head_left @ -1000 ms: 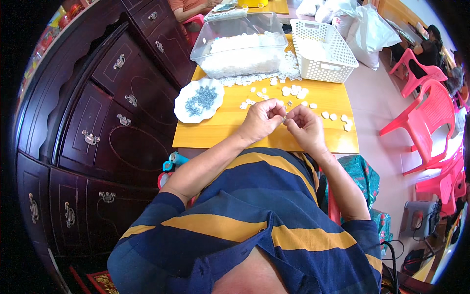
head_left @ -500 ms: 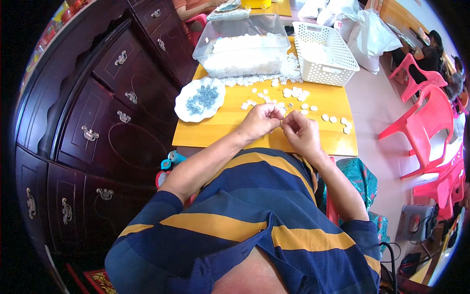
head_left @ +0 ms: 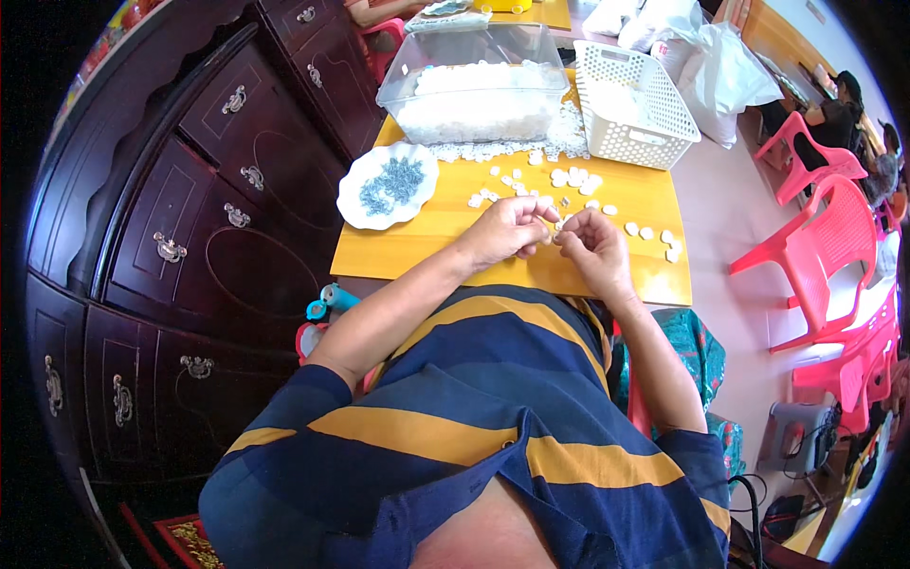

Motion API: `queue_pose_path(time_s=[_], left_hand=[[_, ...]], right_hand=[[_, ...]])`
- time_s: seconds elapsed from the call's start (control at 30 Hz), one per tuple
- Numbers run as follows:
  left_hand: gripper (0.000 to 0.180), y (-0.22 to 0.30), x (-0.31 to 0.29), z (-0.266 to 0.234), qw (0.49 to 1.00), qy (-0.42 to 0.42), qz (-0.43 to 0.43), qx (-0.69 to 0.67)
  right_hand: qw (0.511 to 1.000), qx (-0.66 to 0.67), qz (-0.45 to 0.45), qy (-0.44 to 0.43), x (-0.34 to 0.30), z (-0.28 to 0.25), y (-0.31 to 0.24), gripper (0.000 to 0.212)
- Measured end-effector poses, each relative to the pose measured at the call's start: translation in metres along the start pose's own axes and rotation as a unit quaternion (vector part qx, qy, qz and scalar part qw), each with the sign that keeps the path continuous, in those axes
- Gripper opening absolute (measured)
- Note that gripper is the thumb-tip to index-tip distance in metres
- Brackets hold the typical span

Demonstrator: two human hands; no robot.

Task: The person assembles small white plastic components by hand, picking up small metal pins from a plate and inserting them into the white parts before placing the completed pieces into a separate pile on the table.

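My left hand [head_left: 517, 229] and my right hand [head_left: 597, 248] meet above the near part of the yellow table, fingertips almost touching. Both are closed in a pinch over something tiny and pale, too small to name. Just beyond the fingers lie loose small white discs [head_left: 577, 177] and small squarish white pieces [head_left: 512, 178]. To the left of my hands stands a scalloped white plate [head_left: 353, 207], with a pile of thin grey-blue bits [head_left: 393, 186] on it. What these bits are cannot be made out.
A clear plastic bin [head_left: 474, 114] full of white pieces stands at the table's far side, beside a perforated white basket [head_left: 645, 152]. Dark wooden cabinets [head_left: 227, 190] line the left. Pink chairs [head_left: 825, 256] and white sacks [head_left: 725, 81] occupy the right. Other people sit farther off.
My fingers have shifted slightly; my left fingertips now reach farther over toward my right hand. The view has tilted a little. Plate, bin and basket stay in place.
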State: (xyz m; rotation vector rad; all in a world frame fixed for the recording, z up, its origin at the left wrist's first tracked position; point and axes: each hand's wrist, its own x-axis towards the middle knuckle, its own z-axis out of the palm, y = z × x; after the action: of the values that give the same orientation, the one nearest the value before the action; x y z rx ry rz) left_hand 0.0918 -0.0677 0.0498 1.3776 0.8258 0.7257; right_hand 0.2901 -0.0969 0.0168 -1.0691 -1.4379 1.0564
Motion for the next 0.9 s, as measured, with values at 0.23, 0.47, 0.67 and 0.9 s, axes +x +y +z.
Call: queue_pose_path(time_s=[0.23, 0.47, 0.67, 0.9], left_hand=[[0.028, -0.003, 0.0, -0.003, 1.0, 0.009, -0.002, 0.0], [0.019, -0.012, 0.009, -0.001, 0.962, 0.045, 0.113, 0.246], [0.018, -0.012, 0.029, 0.012, 0.873, 0.072, 0.2, 0.439], [0.014, -0.015, 0.042, 0.026, 0.845, 0.08, 0.225, 0.479]], right_hand=[[0.993, 0.113, 0.031, 0.015, 0.004, -0.011, -0.007, 0.009], [0.98, 0.17, 0.037, 0.093, 0.01, -0.03, -0.008, 0.008], [0.976, 0.183, 0.032, 0.114, 0.013, -0.038, -0.005, 0.008], [0.973, 0.19, 0.029, 0.13, 0.014, -0.044, -0.007, 0.009]])
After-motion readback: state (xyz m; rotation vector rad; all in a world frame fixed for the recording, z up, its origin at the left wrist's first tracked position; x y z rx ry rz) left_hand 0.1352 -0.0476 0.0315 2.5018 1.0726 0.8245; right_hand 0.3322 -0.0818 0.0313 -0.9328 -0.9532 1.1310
